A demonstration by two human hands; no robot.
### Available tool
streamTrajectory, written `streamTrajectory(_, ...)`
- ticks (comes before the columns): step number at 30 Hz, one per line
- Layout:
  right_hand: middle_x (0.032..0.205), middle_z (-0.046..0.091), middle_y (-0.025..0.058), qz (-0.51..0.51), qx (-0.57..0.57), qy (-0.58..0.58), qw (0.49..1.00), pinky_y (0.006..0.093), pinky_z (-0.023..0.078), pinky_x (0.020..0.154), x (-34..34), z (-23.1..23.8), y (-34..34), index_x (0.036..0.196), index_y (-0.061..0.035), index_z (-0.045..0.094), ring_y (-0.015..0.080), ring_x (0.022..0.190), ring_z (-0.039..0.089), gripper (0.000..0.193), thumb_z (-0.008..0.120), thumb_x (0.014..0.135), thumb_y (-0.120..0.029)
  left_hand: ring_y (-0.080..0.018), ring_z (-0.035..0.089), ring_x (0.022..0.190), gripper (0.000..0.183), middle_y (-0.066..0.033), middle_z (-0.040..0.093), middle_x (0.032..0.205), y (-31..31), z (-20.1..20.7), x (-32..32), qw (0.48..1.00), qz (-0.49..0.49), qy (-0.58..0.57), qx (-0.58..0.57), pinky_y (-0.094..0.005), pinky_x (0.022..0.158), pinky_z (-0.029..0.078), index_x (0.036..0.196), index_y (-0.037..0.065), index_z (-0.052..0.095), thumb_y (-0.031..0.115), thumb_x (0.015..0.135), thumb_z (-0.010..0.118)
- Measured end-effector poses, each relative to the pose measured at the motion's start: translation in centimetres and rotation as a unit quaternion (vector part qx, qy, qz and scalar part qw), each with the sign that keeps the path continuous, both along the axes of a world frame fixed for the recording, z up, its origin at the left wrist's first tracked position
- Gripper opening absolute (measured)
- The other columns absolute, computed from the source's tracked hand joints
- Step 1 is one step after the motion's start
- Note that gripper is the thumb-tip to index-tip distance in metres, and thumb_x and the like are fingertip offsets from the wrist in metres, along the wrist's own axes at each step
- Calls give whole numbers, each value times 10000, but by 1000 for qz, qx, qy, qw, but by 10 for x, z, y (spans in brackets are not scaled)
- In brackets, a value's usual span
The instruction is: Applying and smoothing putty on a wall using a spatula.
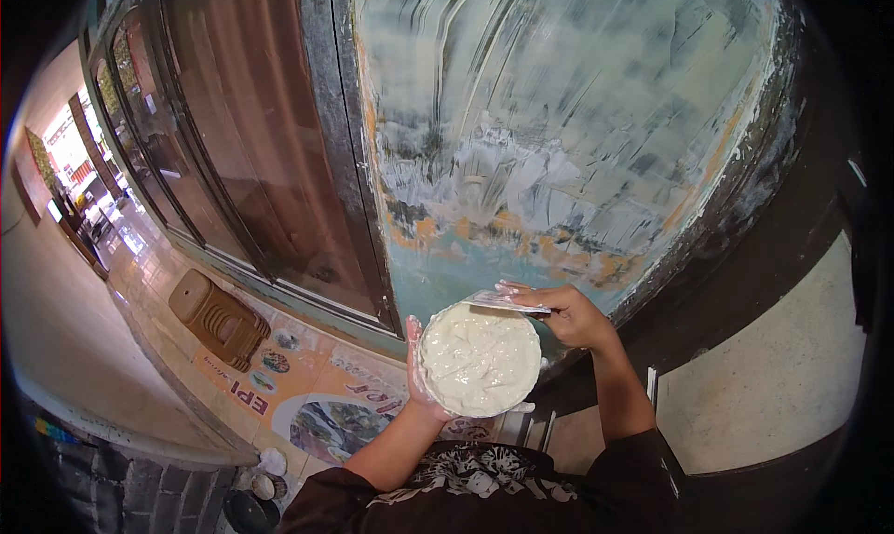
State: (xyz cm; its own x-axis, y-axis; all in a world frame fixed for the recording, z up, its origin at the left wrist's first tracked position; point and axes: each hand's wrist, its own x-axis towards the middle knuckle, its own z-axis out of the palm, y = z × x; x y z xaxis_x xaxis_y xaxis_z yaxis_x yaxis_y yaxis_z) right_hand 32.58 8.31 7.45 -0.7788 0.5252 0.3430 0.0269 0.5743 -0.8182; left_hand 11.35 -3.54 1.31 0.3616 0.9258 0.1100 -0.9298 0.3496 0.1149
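Observation:
A round tub point(537, 374) filled almost to its rim with wet white putty point(480, 362) is held in front of my body. My left hand point(421, 382) supports it from the left side, with the fingers along its outer wall and white smears on the skin. In my right hand point(575, 318) is a flat putty knife point(507, 302), its blade lying across the far rim of the tub. White residue coats the blade and the right fingertips. Beyond both hands stands a wall point(559, 152) streaked with white and grey putty, with bluish-green and orange patches lower down.
Left of the wall is a brown-framed window point(256, 134). Stacked brown plastic stools point(219, 320) stand on the floor near a printed banner point(307, 371). At the lower left sit a black bucket point(250, 511) and a small container point(268, 487), beside a dark brick wall point(121, 487).

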Motion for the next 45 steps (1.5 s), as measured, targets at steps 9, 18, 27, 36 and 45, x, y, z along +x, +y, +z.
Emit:
streamTrajectory(9,1320,633,206,-81,107,-110,985,374,378,1129,-3,-6,8,1220,-16,686,348,1368,498,711,365,627,208,-499,298,1440,1108,-178,247,1627,8,-9,-4,999,-34,-10,17,-706,1145,238,1594,156,222,897,788,389)
streamTrajectory(18,1274,673,114,-194,17,-106,975,329,440,1045,-3,-11,33,1295,-39,632,234,1226,598,419,514,911,80,-505,296,1437,1120,-216,245,1617,17,1,-36,999,-27,-11,34,-700,1149,232,1582,146,258,923,780,337)
streamTrajectory(27,1171,648,66,-216,-43,37,975,279,474,957,-57,81,-20,1326,50,540,113,1073,597,358,565,973,-4,-503,269,1451,1101,-167,222,1638,46,22,-87,998,-29,7,60,-851,1022,205,1583,201,262,928,763,365)
streamTrajectory(36,916,696,25,-171,-138,-122,968,277,512,728,-105,95,21,1120,23,655,76,801,608,217,581,936,-66,-471,355,1420,1083,-196,271,1610,70,24,-120,996,40,32,73,-741,1064,332,1576,102,237,889,834,288)
streamTrajectory(45,912,690,-7,-215,-124,-141,958,255,509,703,-142,103,26,1118,19,644,46,791,596,201,588,932,-33,-500,309,1429,1131,-185,229,1626,69,23,-142,993,33,85,74,-834,1008,274,1584,149,217,929,773,329)
